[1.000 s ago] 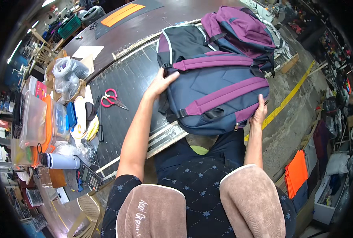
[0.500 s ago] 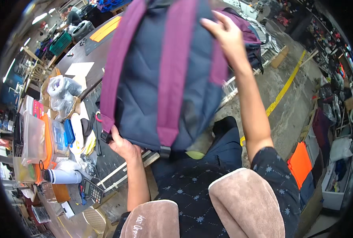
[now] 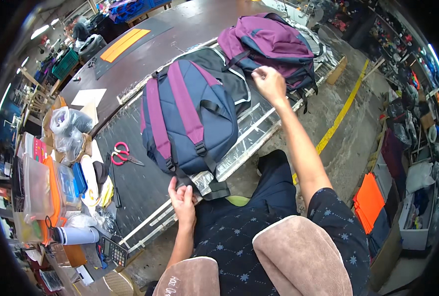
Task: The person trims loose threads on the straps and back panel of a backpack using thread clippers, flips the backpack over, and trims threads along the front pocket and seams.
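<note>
So the navy backpack (image 3: 187, 121), which was up in the air half a second ago, is now back down flat on the dark worktable (image 3: 145, 54), straps up, magenta shoulder straps running from far to near.

Head view: the left hand (image 3: 184, 196) is at the near bottom edge of the bag, fingers pinched shut on a black strap (image 3: 207, 185) that dangles off the table edge. The right hand (image 3: 268, 83) is out at the far right corner, loosely curled, just off the bag's top; can't tell if it's actually gripping anything. A purple backpack (image 3: 268, 42) sits further right, just past that hand. Red scissors (image 3: 122, 153) lie left of the navy bag, near but not touching.
</note>
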A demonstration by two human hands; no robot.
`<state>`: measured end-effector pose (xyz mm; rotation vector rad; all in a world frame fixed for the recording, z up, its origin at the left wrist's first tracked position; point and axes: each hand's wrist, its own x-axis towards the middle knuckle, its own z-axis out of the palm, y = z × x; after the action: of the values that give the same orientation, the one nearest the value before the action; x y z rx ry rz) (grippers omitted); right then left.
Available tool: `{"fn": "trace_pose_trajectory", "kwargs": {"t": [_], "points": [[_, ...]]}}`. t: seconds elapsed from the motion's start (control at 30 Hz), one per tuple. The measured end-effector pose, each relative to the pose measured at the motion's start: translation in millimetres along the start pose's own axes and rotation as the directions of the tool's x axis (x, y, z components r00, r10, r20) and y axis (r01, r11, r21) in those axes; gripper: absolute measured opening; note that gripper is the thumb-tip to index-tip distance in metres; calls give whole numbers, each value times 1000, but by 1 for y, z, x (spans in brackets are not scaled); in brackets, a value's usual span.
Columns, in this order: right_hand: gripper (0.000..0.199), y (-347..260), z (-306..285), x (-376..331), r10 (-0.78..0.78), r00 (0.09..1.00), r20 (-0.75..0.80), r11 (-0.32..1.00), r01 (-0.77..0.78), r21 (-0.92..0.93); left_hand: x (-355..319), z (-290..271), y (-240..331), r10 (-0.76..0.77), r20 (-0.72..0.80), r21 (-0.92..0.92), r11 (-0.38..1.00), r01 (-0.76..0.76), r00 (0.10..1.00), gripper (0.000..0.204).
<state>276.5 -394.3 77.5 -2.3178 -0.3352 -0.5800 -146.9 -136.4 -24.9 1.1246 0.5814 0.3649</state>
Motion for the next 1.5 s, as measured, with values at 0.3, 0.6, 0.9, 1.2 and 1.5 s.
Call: {"fn": "trace_pose_trajectory", "kwargs": {"t": [0.3,0.6,0.9,1.2,1.5], "points": [[33,83,-23,115,-269,958,99,831,283,-479,7,-30,-2,-33,61,-75,996,37,998,64],[22,104,-33,122,-269,955,120,898,294,-328,-56,-96,35,-446,203,300,876,378,872,27],[46,190,-158,33,325,929,-178,843,-370,-390,-217,-286,-145,-661,-207,782,330,528,721,36],[47,236,-183,-122,325,928,-182,826,-372,-423,-189,-207,-64,-765,9,993,83,83,644,28],[17,-10,-67,-224,-60,919,389,973,-33,228,-51,-68,118,-446,497,840,463,-283,744,28]]}}
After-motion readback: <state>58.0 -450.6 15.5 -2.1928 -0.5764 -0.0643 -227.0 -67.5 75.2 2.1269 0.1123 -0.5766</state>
